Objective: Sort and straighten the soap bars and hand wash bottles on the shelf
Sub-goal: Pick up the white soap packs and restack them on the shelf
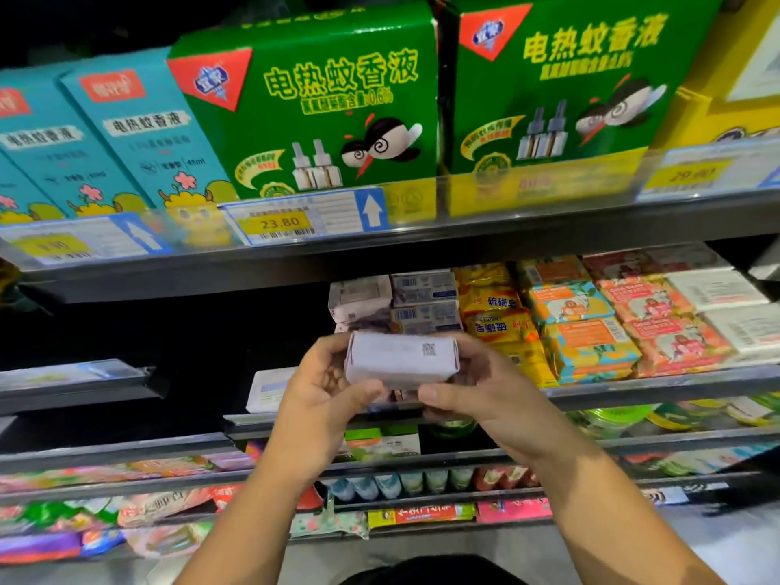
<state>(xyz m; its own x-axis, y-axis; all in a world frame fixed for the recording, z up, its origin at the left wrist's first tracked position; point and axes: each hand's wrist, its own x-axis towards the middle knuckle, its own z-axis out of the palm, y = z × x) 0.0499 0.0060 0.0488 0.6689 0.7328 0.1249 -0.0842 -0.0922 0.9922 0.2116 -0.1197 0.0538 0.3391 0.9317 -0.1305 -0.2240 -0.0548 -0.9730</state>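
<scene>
green box (pixel 304 107): 电热蚊香液; price tag (pixel 280 223): 23.80; blue box (pixel 143 133): 电热蚊香液, 45ml; yellow soap pack (pixel 491 299): 硫磺皂

White soap bar (pixel 401 358), held level

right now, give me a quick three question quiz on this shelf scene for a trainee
1. True or false: the left hand and right hand both grip the pale soap bar.
2. The yellow soap packs lie on which side of the held bar? A left, B right, C directly below.
3. Fill in: the price tag below the green box reads ____.
Key: 1 true; 2 B; 3 23.80
</scene>
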